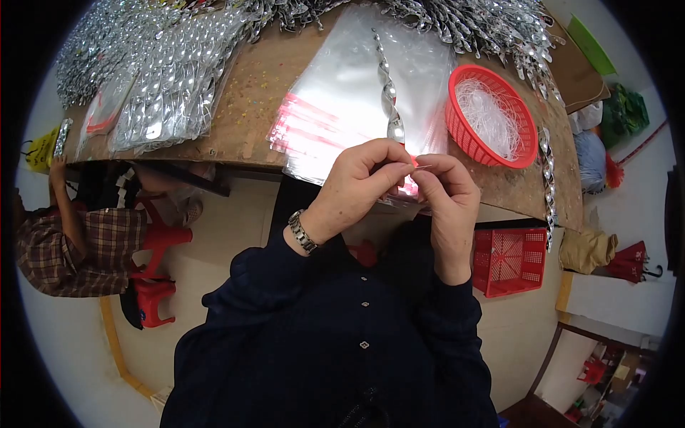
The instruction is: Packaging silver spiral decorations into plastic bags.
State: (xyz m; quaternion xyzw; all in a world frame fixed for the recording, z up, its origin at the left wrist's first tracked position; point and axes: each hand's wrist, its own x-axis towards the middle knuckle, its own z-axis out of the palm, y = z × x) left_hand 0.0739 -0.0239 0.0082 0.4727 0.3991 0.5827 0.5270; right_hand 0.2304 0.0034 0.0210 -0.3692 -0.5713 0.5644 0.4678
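Note:
My left hand [357, 182], with a metal watch [302, 232] on its wrist, is closed, thumb and forefinger pinched together. My right hand [451, 196] pinches close beside it. A thin pale thread [424, 167] shows between the two sets of fingertips. Just beyond them, a twisted silver ornament [389, 96] stretches away over a stack of clear plastic bags [335, 78] with pink-red edges. The ornament's near end disappears behind my left fingers, so I cannot tell whether they grip it.
A red basket [530, 143] of clear threads [489, 118] stands right of the bags. Bagged silver ornaments [175, 85] lie left, with more heaped at the back. One ornament [548, 178] hangs over the table's right edge. Below is a red crate [508, 262]. A person in plaid [107, 232] sits left.

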